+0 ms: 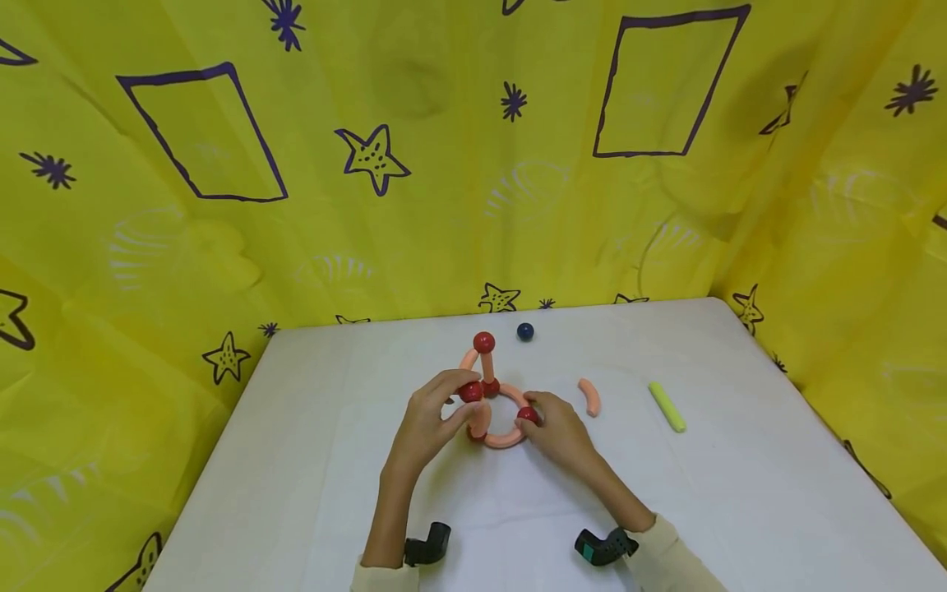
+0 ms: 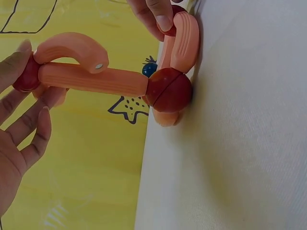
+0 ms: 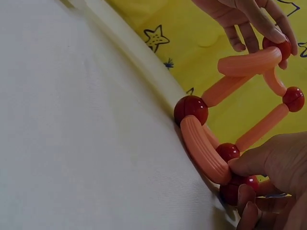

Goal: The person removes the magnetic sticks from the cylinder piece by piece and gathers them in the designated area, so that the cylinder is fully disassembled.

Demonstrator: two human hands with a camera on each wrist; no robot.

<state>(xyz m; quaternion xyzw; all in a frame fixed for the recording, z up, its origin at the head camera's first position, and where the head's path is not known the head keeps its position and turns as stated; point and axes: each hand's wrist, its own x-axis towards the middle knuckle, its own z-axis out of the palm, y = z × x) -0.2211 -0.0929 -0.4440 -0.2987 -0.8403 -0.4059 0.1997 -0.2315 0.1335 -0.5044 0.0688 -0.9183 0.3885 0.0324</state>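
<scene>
A framework of red balls and salmon-coloured rods stands on the white table. Its base is a ring of curved rods (image 1: pixel 505 441) joined by balls. My left hand (image 1: pixel 427 418) pinches a raised red ball (image 2: pixel 28 74) between thumb and fingers. From that ball, a straight rod (image 2: pixel 93 80) runs down to a base ball (image 2: pixel 169 90), and a curved rod (image 2: pixel 72 47) ends free, a small shiny spot at its tip. My right hand (image 1: pixel 564 433) pinches a red ball (image 3: pixel 236 189) on the ring's right side. Another raised ball (image 1: pixel 484 342) tops an upright rod (image 1: pixel 487 367) at the back.
Behind the framework lies a dark blue ball (image 1: pixel 525 332). To the right are a loose curved salmon rod (image 1: pixel 589 397) and a straight yellow-green rod (image 1: pixel 667 407). A yellow patterned curtain (image 1: pixel 444 238) borders the table (image 1: pixel 740 493) at the back and sides.
</scene>
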